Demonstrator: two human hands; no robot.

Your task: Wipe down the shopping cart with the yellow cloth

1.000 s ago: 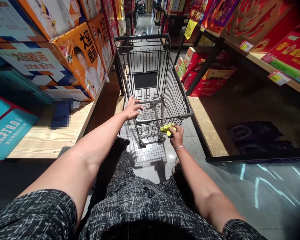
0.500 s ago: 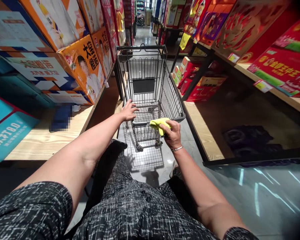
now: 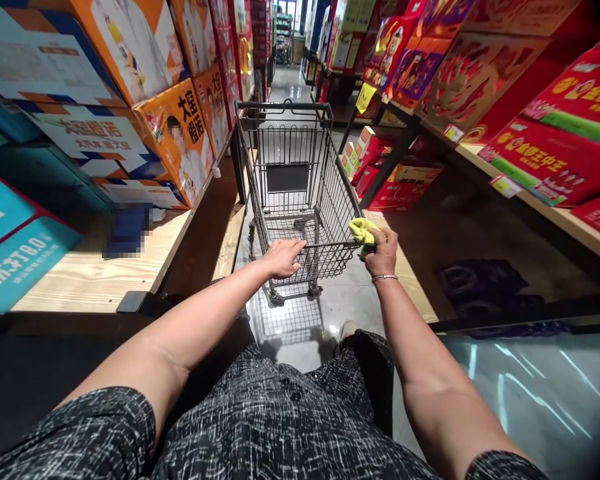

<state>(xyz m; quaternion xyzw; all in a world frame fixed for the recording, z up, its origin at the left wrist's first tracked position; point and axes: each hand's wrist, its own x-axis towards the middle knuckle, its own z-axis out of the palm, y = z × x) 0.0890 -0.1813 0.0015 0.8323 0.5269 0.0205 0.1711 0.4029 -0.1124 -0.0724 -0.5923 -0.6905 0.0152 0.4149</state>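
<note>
A dark wire shopping cart (image 3: 287, 178) stands in the aisle in front of me, its near rim facing my body. My left hand (image 3: 283, 258) lies over the middle of that rim, palm down, fingers stretched to the right and holding nothing. At the rim's right corner, my right hand (image 3: 384, 251) grips a bunched yellow cloth (image 3: 363, 231). The cloth is against the cart's corner; whether it is pressed onto the bar is partly hidden by my fingers. A thin bracelet (image 3: 384, 277) circles my right wrist.
Orange boxed drinks (image 3: 173, 143) are stacked on the left wooden shelf (image 3: 75, 283), beside a turquoise box (image 3: 23, 250). Red gift boxes (image 3: 530, 157) fill the right shelf. Dark shelf posts stand close to the cart on both sides, and the tiled aisle (image 3: 291, 80) runs on beyond it.
My left hand has moved right and nearer, from the rim's left corner to its middle. The right hand has carried the cloth right, from the rim's front to its right corner.
</note>
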